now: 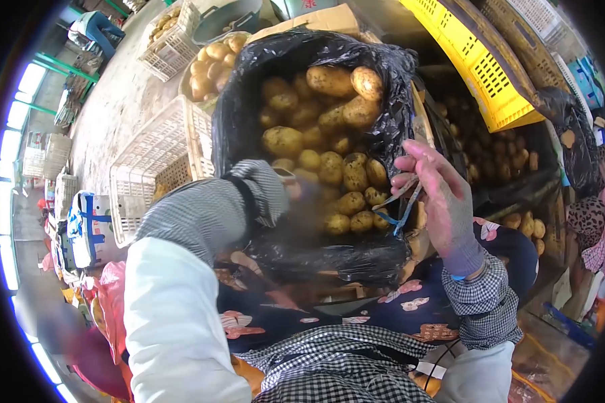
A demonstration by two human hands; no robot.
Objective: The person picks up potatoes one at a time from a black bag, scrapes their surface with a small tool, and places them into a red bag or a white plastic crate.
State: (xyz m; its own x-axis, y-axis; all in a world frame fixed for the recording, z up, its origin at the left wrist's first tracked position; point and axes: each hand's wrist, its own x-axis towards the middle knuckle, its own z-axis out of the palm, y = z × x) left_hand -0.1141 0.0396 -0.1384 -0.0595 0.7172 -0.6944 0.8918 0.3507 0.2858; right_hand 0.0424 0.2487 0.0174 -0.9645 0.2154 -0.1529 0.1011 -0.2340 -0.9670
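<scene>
Potatoes, several of them dusted with soil, lie in a box lined with a black plastic bag in front of me. My left hand reaches in over the left part of the potatoes, its fingers smeared by motion below a checked sleeve. At the box's right rim is my right hand in a dirty pinkish-grey glove, fingers long and close together. A thin blue-grey strip forms a loop at its fingers and hangs over the bag's edge.
White plastic crates stand at the left, with a basket of potatoes behind. To the right are a yellow crate and another dark-lined box of potatoes. A person bends over at the far upper left.
</scene>
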